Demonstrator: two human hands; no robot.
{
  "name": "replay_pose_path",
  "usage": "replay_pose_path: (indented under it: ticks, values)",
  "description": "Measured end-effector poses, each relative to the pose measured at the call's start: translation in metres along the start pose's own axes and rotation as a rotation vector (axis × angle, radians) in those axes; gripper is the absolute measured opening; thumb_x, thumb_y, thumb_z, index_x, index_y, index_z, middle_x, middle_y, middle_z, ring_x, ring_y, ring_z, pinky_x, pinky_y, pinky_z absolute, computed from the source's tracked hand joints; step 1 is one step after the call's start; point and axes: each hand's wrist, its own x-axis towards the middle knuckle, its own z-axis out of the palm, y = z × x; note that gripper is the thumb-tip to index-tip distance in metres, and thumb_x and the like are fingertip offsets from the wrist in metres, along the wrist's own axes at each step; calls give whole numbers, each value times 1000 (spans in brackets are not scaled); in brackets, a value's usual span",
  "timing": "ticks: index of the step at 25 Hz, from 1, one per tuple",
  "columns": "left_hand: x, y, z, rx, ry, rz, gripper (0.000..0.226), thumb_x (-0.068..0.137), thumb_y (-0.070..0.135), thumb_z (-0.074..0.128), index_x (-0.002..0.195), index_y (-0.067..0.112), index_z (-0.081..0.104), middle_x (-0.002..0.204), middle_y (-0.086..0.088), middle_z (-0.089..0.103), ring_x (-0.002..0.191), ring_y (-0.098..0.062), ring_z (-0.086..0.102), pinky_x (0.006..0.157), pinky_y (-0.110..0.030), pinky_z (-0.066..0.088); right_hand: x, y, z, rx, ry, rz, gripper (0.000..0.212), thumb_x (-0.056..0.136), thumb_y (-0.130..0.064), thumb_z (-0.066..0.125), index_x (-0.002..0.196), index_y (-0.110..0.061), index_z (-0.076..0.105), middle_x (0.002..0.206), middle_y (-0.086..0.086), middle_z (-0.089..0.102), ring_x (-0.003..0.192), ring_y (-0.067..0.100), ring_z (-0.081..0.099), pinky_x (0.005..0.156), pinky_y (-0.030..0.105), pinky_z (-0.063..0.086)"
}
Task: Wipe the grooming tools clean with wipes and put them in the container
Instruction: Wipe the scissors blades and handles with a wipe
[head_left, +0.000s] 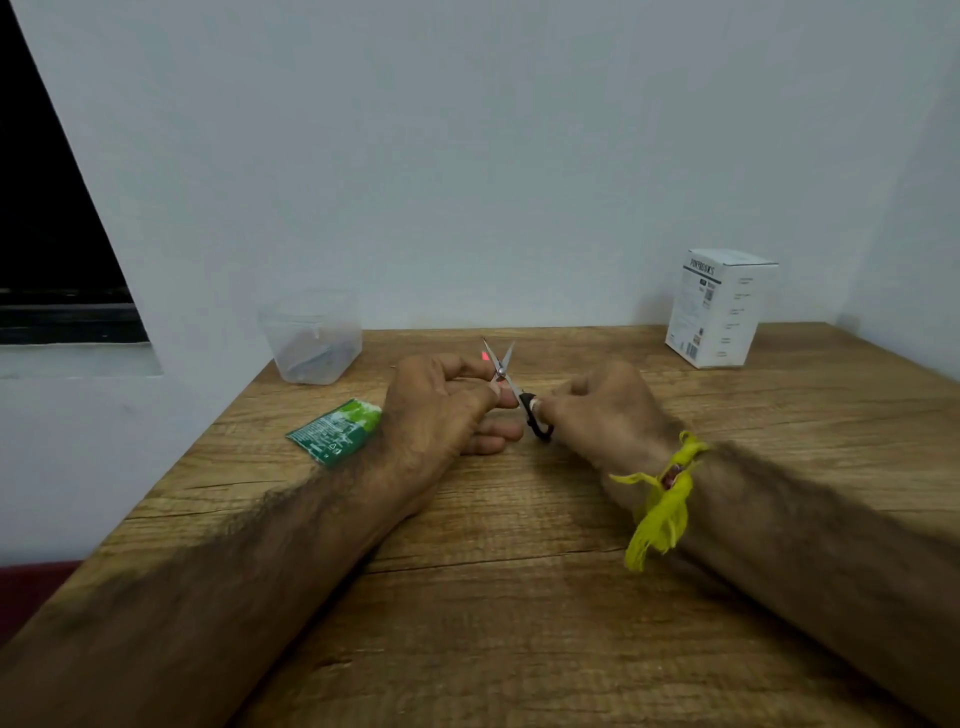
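Observation:
Small scissors (500, 364) with black handles are held above the middle of the wooden table (519, 597), their blades spread apart and pointing away from me. My right hand (597, 410) grips one black handle loop. My left hand (441, 405) pinches the scissors near the pivot; whether a wipe is in its fingers is hidden. A green wipe packet (335, 431) lies flat just left of my left hand. A clear plastic container (311, 338) stands at the table's back left corner with dark tools inside.
A white cardboard box (719, 309) stands at the back right of the table. White walls close off the back and right side. The table's left edge runs diagonally beside a pale ledge. A yellow thread band is tied on my right wrist.

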Motion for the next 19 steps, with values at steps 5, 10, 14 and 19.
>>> replay_pose_path:
  ticks: [5,10,14,19]
  values:
    - [-1,0,-2,12,16,19,19,94,1,62,112,4,63,91,-10,78,72,-28,77,57,-29,60,-5,0,2,-15,-24,-63,22,81,-18,71,70,0,71,67,17,69,60,23,57,57,37,50]
    - [-1,2,-8,-28,-5,-40,17,94,0,62,110,5,64,89,-9,79,77,-27,77,66,-32,63,4,4,-29,116,-181,-107,11,86,-15,76,77,-9,76,65,1,67,58,2,55,57,19,43]
    - [-2,4,-5,-124,24,-68,11,93,1,64,104,4,66,88,-12,78,76,-27,77,65,-32,64,1,4,-21,280,-8,-312,18,89,-14,73,78,-29,73,74,-14,72,68,-7,64,58,15,46]
    - [-6,-2,3,-116,-17,-40,17,96,12,65,107,-1,66,89,-17,77,76,-28,77,62,-30,63,5,4,-12,75,149,-720,9,92,-10,66,94,-15,73,87,-11,71,81,5,65,67,17,48]
